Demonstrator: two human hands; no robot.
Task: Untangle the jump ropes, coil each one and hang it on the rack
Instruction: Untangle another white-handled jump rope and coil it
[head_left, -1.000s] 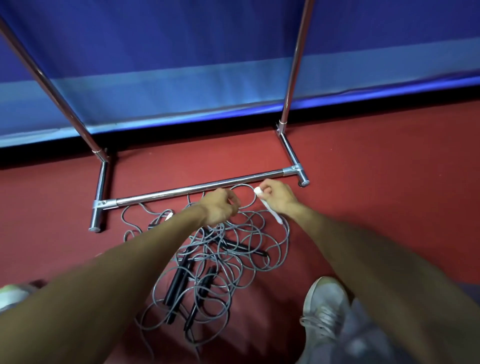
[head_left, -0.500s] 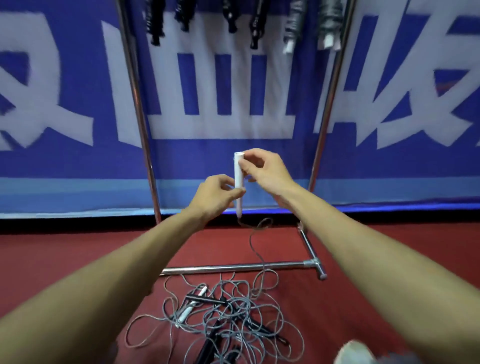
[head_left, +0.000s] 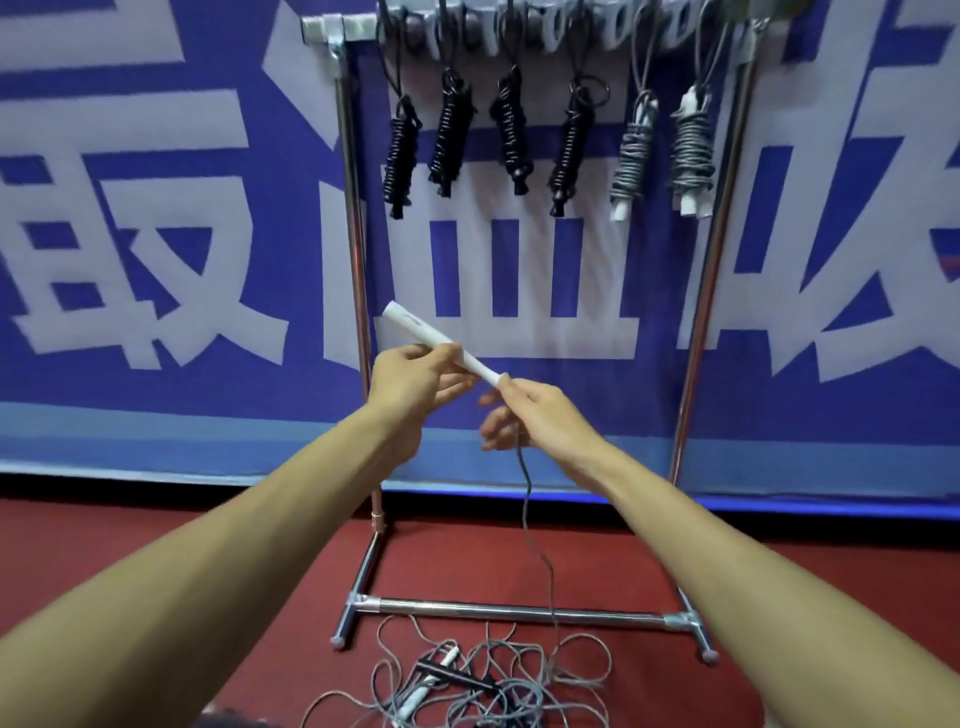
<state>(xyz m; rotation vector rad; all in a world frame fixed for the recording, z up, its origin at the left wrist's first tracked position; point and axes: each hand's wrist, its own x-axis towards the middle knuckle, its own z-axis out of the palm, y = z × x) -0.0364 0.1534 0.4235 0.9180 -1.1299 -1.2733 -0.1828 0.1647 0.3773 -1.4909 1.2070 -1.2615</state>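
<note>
The white handle (head_left: 415, 325) had passed to the left hand (head_left: 415, 382), fingers curled round it, tilted now. The right hand (head_left: 540, 415) pinched the grey cord (head_left: 527, 499) at its end. The cord trailed down to the tangle (head_left: 483, 680) by the rack (head_left: 353, 208). Drawing it free looked next.

Head camera faces the rack (head_left: 519, 613) squarely from nearby.

handle (head_left: 436, 340) is plain white, its cord (head_left: 526, 493) grey; floor pile (head_left: 483, 691) is grey with black and white handles; rack (head_left: 356, 234) shiny silver; 4 black coils (head_left: 452, 135), 2 grey coils (head_left: 631, 156) with white ends; banner (head_left: 519, 260) blue with big white characters; floor (head_left: 857, 540) dark red
</note>
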